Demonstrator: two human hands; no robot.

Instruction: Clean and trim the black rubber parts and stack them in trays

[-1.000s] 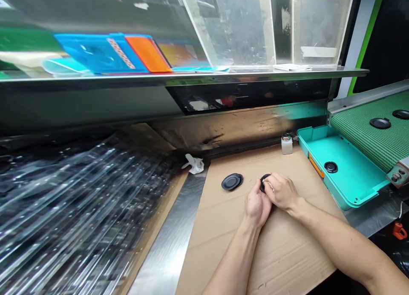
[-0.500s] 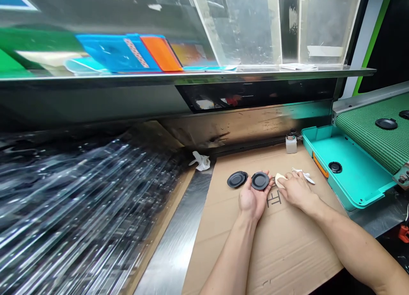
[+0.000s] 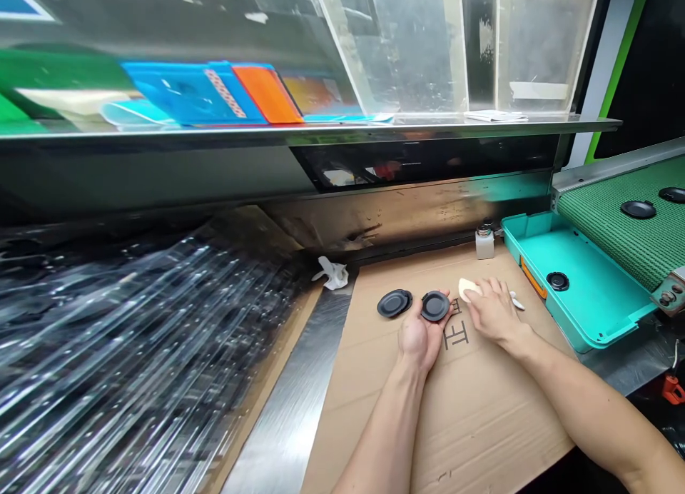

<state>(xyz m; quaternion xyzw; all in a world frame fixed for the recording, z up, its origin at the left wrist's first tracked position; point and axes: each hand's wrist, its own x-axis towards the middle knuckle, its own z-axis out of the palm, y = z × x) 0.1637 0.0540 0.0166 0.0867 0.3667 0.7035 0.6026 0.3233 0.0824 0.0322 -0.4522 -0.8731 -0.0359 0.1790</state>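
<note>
A round black part (image 3: 435, 305) rests in my left hand (image 3: 420, 337), palm up, with the fingers behind and around its edge. Just left of it, another black part (image 3: 394, 303) lies on the brown cardboard sheet (image 3: 369, 387). Pinched in the fingers of my right hand (image 3: 495, 312) is a cream-coloured pad (image 3: 469, 289), held a little above the cardboard and apart from the black part. A white object (image 3: 516, 301) shows partly behind my right hand; the rest of it is hidden.
A teal tray (image 3: 599, 294) holds a black ring (image 3: 557, 281). Beyond it, a green conveyor belt (image 3: 604, 201) carries black parts. A small bottle (image 3: 484, 243) stands at the back. Left are stacked clear plastic trays (image 3: 133, 351) and crumpled tissue (image 3: 332, 273). A metal shelf (image 3: 428, 129) hangs above.
My right hand has shifted slightly up with the pad, covering more of the white object. The whole view has drifted slightly left. My left hand still holds the black part.
</note>
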